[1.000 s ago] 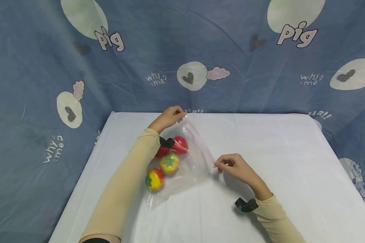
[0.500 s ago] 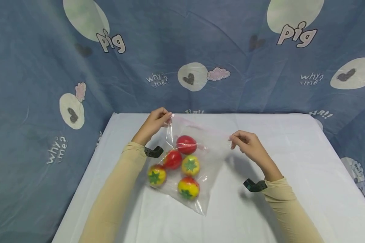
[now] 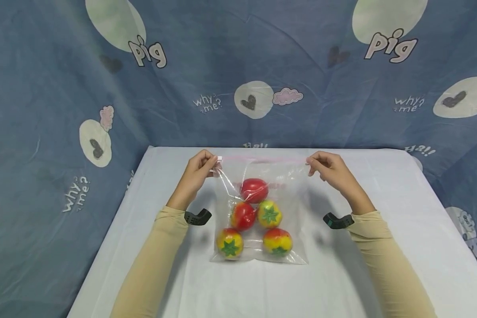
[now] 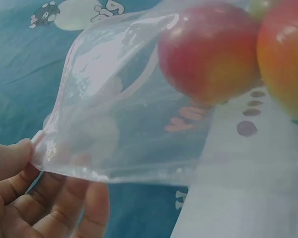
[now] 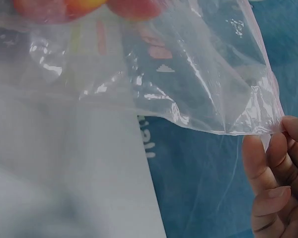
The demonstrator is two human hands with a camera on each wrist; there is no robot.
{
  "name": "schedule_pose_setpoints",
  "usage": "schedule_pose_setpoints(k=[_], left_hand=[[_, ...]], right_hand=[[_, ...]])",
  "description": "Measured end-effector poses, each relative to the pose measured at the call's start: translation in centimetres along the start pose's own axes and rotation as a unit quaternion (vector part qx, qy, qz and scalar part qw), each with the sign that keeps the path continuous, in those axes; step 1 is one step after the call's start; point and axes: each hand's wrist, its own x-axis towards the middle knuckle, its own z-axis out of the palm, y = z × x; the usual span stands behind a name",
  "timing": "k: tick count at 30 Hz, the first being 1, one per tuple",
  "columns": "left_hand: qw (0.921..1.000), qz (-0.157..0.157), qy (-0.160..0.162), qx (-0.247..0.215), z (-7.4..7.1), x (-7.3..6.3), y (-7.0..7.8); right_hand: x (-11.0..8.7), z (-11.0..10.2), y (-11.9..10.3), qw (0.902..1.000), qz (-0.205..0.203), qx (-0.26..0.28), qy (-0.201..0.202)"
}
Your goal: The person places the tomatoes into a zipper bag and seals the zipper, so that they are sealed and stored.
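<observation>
A clear zip bag [image 3: 258,172] with a pink strip along its top hangs stretched between both hands. Inside lie several round red-and-yellow fruits [image 3: 255,190], some showing a green star-shaped top. My left hand [image 3: 194,174] pinches the bag's upper left corner, by a small white slider [image 3: 219,158]. At the upper right corner, my right hand [image 3: 334,170] pinches the bag between thumb and forefinger. Up close in the left wrist view, the thumb [image 4: 12,158] presses on the corner while the other fingers curl below the film.
Under the bag is a table with a white cloth [image 3: 361,185]. A blue printed curtain [image 3: 302,57] rises behind the far edge and at both sides. Dark wrist cameras sit on both sleeves.
The bag has swung from tilted to level and faces me, its fruits all showing. My right hand has moved up and right; the left hand has moved left and slightly down.
</observation>
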Motion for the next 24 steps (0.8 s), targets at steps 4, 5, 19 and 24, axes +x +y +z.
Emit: schedule_pose_setpoints(k=[4,5,19,24], left_hand=[[1.0000,-0.005,0.003,-0.007,0.1,-0.3,-0.5],[0.9999,-0.004,0.005,-0.009,0.1,-0.4,-0.6],[0.9976,0.022,0.033,-0.058,1.6,0.1,-1.4],[0.9977,0.027,0.027,-0.056,1.8,0.3,-1.5]], right_hand=[[0.8,-0.4,0.1,0.9999,0.013,-0.002,-0.010],[1.0,-0.4,0.2,0.9998,0.017,-0.003,-0.013],[1.1,-0.7,0.6,0.9992,0.031,0.008,-0.023],[1.1,-0.9,0.7,0.9992,0.030,0.004,-0.027]])
